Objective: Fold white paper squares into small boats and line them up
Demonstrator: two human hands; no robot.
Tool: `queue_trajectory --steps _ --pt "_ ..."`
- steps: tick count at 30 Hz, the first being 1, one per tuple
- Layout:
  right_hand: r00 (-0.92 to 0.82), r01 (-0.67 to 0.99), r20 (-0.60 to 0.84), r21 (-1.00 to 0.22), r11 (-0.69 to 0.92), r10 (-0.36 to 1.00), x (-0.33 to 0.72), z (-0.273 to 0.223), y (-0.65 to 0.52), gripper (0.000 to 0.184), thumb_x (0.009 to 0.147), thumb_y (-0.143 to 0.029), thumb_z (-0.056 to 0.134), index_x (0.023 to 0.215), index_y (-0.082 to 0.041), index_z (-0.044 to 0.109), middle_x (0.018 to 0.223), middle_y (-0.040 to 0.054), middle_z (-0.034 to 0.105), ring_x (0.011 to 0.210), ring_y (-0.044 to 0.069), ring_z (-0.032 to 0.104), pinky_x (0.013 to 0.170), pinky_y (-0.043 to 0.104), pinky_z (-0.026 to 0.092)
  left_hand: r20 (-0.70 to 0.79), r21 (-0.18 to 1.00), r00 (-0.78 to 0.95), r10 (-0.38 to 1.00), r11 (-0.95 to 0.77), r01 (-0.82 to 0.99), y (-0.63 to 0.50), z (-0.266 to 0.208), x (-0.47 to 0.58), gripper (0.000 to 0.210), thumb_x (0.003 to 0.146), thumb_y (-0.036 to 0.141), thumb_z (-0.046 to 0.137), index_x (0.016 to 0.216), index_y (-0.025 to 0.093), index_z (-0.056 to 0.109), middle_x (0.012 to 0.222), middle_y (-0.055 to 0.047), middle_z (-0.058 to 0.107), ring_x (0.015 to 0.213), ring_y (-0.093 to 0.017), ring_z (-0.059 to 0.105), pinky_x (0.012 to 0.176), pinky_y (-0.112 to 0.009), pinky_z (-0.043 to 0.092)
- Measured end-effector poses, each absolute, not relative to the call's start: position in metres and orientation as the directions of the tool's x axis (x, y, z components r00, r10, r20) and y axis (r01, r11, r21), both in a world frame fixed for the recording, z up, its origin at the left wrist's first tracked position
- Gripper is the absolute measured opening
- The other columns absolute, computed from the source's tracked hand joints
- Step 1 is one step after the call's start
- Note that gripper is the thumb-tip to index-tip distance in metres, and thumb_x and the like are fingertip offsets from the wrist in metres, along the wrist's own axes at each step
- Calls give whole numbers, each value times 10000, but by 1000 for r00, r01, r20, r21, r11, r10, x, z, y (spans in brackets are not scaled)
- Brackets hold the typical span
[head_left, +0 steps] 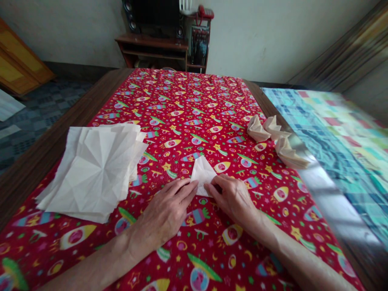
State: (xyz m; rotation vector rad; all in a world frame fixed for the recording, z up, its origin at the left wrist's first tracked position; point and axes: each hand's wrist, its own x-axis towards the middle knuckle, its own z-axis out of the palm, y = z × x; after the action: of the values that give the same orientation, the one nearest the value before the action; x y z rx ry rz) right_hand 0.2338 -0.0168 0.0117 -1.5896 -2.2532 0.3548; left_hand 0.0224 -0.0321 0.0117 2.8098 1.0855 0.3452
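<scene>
A small piece of folded white paper lies on the red cloth in front of me, with a pointed top and creases across it. My left hand has its fingers close together, the fingertips pressing on the paper's lower left edge. At the right edge, my right hand grips the same paper between thumb and curled fingers. Left of my hands is a stack of creased paper sheets, the top one marked with folds radiating from its centre. Several finished-looking folded paper pieces with pointed tips stand at the right.
A red patterned tablecloth covers most of the brown table. Beside its right edge is a bed with a blue checked cover. Against the far wall stand a desk with a monitor, and a red telephone.
</scene>
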Motion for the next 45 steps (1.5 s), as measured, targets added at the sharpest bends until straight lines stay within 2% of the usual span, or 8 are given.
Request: queue_trajectory --steps 4,7,11,15,22,31,36,45 --pt "-316 867 157 -353 352 936 233 12 -17 277 919 -327 490 698 -178 565 642 2 575 536 99 510 514 220 319 161 183 722 673 -740 648 -32 14 23 512 825 81 447 1336 105 449 1396 -60 465 1287 -236 371 1111 -395 339" --pt "-326 901 275 -198 386 904 232 13 -22 198 919 -287 480 851 -170 624 797 61 642 668 161 587 557 252 397 158 162 727 669 -743 649 -32 15 24 478 847 107 452 1325 105 458 1386 -59 475 1277 -242 379 1108 -404 331" --pt "-574 768 410 -28 639 708 227 15 -41 348 920 -158 419 1245 -129 542 1259 151 579 1146 288 534 892 437 462 172 161 732 659 -752 640 -33 15 23 435 880 161 465 1313 119 471 1362 -70 496 1279 -248 383 1099 -413 343" --pt "-698 656 347 -40 753 627 217 12 -65 401 937 -143 386 1317 -64 486 1359 156 507 1307 267 410 1061 447 396 218 195 703 677 -736 648 -33 11 23 417 880 105 422 1290 109 494 1370 -77 490 1286 -221 387 1106 -383 348" --pt "-695 693 209 -59 718 688 228 7 -74 535 953 -326 428 1390 -20 388 1453 182 359 1371 286 285 1105 441 358 224 168 736 638 -770 616 -29 13 18 514 833 45 417 1342 108 452 1379 -59 498 1284 -197 403 1100 -348 371" --pt "-697 685 254 -38 727 670 242 4 -74 441 952 -215 433 1359 -45 444 1393 155 458 1338 272 354 1089 433 386 170 91 729 663 -747 658 -38 16 -1 508 836 76 412 1336 144 474 1420 -13 463 1316 -206 370 1110 -363 336" --pt "-688 686 320 -5 727 651 237 6 -72 381 947 -208 443 1273 -36 540 1312 169 542 1256 290 470 1051 455 429 228 37 814 534 -840 541 -31 14 7 433 853 66 393 1267 32 513 1353 -115 518 1321 -218 368 1126 -353 311" --pt "-667 692 349 -38 721 658 246 6 -73 373 944 -185 433 1277 -43 521 1274 147 584 1231 275 503 1038 471 437 197 -12 839 507 -854 519 -7 21 27 202 862 68 426 967 105 595 1033 -101 605 997 -232 546 922 -370 468"
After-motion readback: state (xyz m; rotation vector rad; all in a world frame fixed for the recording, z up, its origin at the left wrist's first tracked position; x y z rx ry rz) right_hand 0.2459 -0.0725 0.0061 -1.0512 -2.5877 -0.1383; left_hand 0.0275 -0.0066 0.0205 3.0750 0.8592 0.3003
